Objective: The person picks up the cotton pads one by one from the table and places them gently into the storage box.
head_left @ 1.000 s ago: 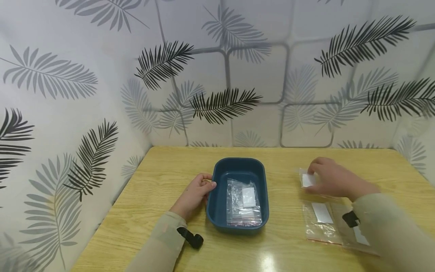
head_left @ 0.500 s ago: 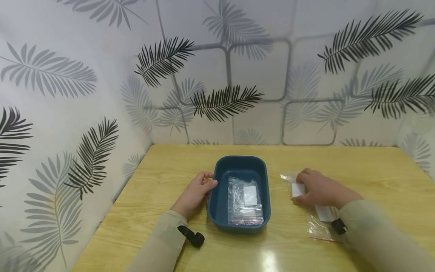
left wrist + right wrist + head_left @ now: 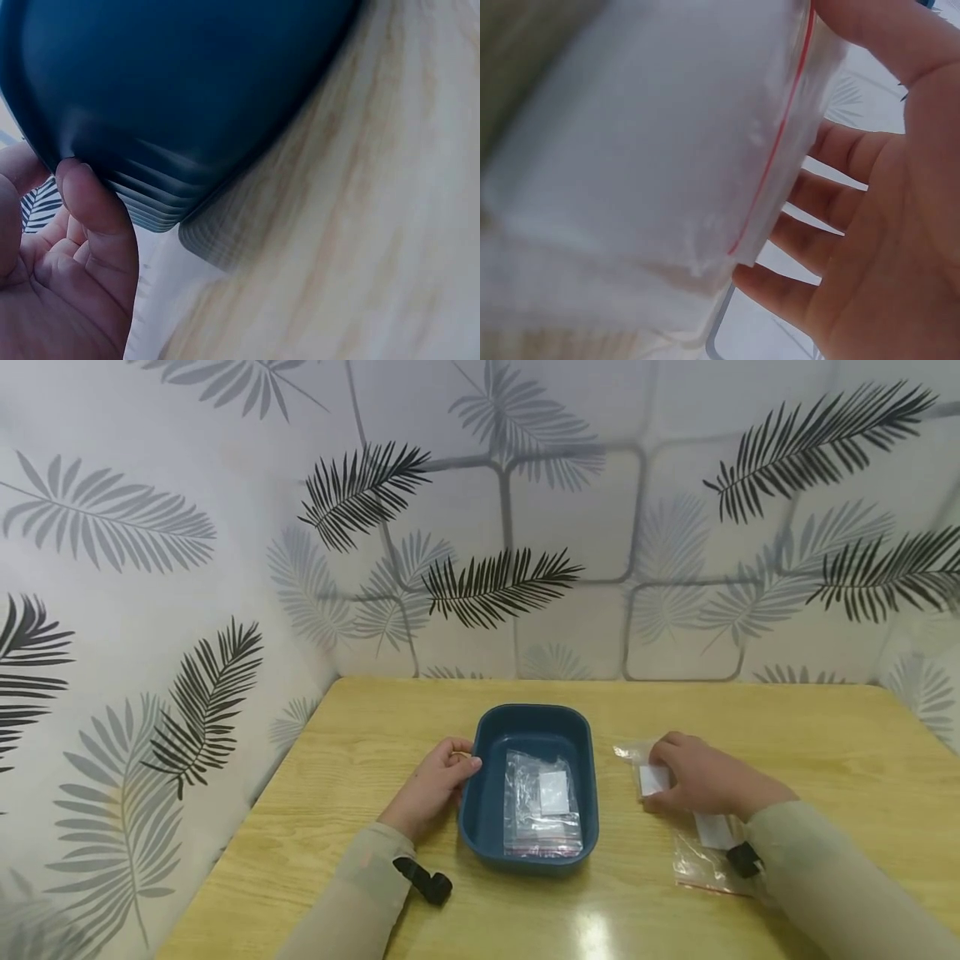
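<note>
A dark blue plastic bin (image 3: pixel 528 866) stands on the table, and my left hand (image 3: pixel 429 783) grips its left rim. In the left wrist view the thumb (image 3: pixel 94 199) lies against the bin's wall (image 3: pixel 187 82). Inside the bin lie several clear zip bags (image 3: pixel 521 793), with a white card (image 3: pixel 553 792) showing through. My right hand (image 3: pixel 701 777), right of the bin, pinches a clear zip bag (image 3: pixel 632 752) with a white piece in it. The right wrist view shows the bag's red zip line (image 3: pixel 774 150) between thumb and fingers.
Another zip bag (image 3: pixel 705 864) with a white piece lies on the wooden table (image 3: pixel 360 727), partly covered by the right wrist and sleeve. A leaf-patterned wall covering (image 3: pixel 555 627) rises behind the table and along its left side.
My right hand has moved left and slightly nearer with the zip bag, mostly in the first half second. The farther-right bag on the table is no longer visible. My left hand keeps its grip.
</note>
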{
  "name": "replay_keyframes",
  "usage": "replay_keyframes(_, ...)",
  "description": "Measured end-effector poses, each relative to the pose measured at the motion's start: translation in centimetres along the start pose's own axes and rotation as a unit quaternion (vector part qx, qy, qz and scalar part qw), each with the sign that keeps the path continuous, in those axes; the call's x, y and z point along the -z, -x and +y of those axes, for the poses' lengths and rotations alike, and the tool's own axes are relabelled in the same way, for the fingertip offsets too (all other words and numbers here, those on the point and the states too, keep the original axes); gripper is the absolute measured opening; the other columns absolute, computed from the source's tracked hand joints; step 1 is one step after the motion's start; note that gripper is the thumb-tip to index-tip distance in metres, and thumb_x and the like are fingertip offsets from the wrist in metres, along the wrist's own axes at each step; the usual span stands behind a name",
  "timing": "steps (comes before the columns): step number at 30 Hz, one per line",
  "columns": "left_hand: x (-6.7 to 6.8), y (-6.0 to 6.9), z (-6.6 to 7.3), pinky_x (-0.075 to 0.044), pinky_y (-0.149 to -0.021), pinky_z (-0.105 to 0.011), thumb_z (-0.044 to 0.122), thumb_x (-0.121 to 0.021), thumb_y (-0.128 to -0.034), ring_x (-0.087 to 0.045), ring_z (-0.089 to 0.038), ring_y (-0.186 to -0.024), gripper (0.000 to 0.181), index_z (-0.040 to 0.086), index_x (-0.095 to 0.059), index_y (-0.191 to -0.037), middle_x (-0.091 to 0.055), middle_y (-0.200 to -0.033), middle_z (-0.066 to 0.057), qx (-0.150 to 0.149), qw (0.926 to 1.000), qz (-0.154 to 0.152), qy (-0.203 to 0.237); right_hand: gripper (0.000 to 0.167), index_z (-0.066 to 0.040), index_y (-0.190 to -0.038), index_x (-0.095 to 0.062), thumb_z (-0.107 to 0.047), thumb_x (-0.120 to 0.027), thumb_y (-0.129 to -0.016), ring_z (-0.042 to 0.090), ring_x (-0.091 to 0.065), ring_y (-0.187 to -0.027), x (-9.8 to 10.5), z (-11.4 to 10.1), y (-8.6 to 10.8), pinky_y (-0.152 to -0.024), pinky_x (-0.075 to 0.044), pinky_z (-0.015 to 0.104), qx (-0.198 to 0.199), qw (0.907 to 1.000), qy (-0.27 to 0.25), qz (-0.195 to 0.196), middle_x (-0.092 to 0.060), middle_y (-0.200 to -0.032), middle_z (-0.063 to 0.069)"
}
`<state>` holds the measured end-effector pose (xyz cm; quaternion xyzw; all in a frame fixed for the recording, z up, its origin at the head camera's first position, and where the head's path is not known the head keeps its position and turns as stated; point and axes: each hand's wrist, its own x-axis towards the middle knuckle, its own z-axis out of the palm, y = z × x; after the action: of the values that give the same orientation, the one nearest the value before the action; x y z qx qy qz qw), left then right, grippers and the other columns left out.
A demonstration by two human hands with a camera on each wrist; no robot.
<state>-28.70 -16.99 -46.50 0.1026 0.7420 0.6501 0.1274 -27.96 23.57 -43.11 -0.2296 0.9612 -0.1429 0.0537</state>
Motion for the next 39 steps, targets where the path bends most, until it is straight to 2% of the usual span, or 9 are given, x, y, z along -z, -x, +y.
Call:
replay_keyframes(5, -0.2, 0.2, -0.1, -0.047, -0.064, -0.031, 0.026, -0.062, -0.1027, -0.052, -0.018, -0.069, 0.039, 0.005, -0.049, -0.133, -0.058, -0.089, -0.008, -0.003, 1.0, 0.001, 0.004, 0.058, -0.006, -0.11, -0.065, -0.052, -0.082, -0.079, 0.026, -0.053, -0.095, 0.0, -0.1, -0.1, -0.076, -0.049, 0.041, 0.011, 0.9999, 0.007, 0.011, -0.057, -0.116, 0.012)
replay_keyframes(10, -0.2, 0.2, 0.0, -0.048, -0.063, -0.031, 0.026, -0.061, -0.1031, -0.053, -0.019, -0.068, 0.038, 0.005, -0.049, -0.133, -0.059, -0.089, -0.009, -0.002, 1.0, 0.0, 0.007, 0.052, -0.006, -0.108, -0.065, -0.046, -0.082, -0.081, 0.028, -0.055, -0.1, 0.4, -0.6, -0.6, -0.085, -0.05, 0.047, 0.026, 0.9987, 0.015, 0.042, -0.057, -0.119, 0.014)
replay_keyframes(15, -0.2, 0.3, 0.2, -0.048, -0.064, -0.03, 0.026, -0.062, -0.1028, -0.053, -0.019, -0.07, 0.038, 0.006, -0.049, -0.133, -0.058, -0.089, -0.008, 0.003, 1.0, 0.004, 0.002, 0.05, -0.008, -0.107, -0.063, -0.044, -0.084, -0.08, 0.035, -0.055, -0.113, 1.7, -2.3, -1.1, -0.094, -0.047, 0.053, 0.044, 0.9954, -0.006, 0.085, -0.056, -0.125, 0.016)
replay_keyframes(19, -0.2, 0.3, 0.2, -0.048, -0.064, -0.03, 0.025, -0.061, -0.1031, -0.052, -0.019, -0.069, 0.037, 0.006, -0.049, -0.133, -0.058, -0.088, -0.007, 0.002, 1.0, 0.007, 0.003, 0.053, -0.008, -0.107, -0.061, -0.045, -0.085, -0.079, 0.034, -0.054, -0.115, 2.8, -4.3, -1.6, -0.096, -0.046, 0.053, 0.048, 0.9929, -0.015, 0.108, -0.055, -0.125, 0.014)
replay_keyframes(23, -0.3, 0.3, 0.2, -0.048, -0.063, -0.03, 0.023, -0.06, -0.1038, -0.052, -0.018, -0.068, 0.036, 0.005, -0.049, -0.133, -0.057, -0.088, -0.007, 0.002, 0.9999, 0.004, 0.012, 0.057, -0.007, -0.109, -0.061, -0.049, -0.085, -0.078, 0.034, -0.053, -0.117, 3.4, -6.1, -2.1, -0.098, -0.046, 0.052, 0.045, 0.9927, -0.003, 0.112, -0.056, -0.126, 0.012)
replay_keyframes(32, -0.2, 0.3, 0.4, -0.047, -0.063, -0.029, 0.021, -0.06, -0.1034, -0.053, -0.018, -0.068, 0.034, 0.006, -0.048, -0.131, -0.058, -0.089, -0.007, 0.0, 0.9997, 0.004, 0.023, 0.068, -0.003, -0.117, -0.068, -0.056, -0.083, -0.077, 0.035, -0.053, -0.121, 3.4, -10.2, -4.1, -0.102, -0.044, 0.052, 0.072, 0.99, 0.034, 0.117, -0.056, -0.132, 0.015)
replay_keyframes(39, -0.4, 0.3, 0.4, -0.047, -0.062, -0.029, 0.021, -0.061, -0.1031, -0.052, -0.018, -0.067, 0.034, 0.006, -0.048, -0.131, -0.056, -0.086, -0.006, 0.002, 0.9997, 0.008, 0.023, 0.073, -0.007, -0.116, -0.07, -0.066, -0.079, -0.074, 0.033, -0.051, -0.123, 2.8, -12.4, -5.2, -0.101, -0.045, 0.05, 0.062, 0.9904, 0.06, 0.108, -0.054, -0.135, 0.013)
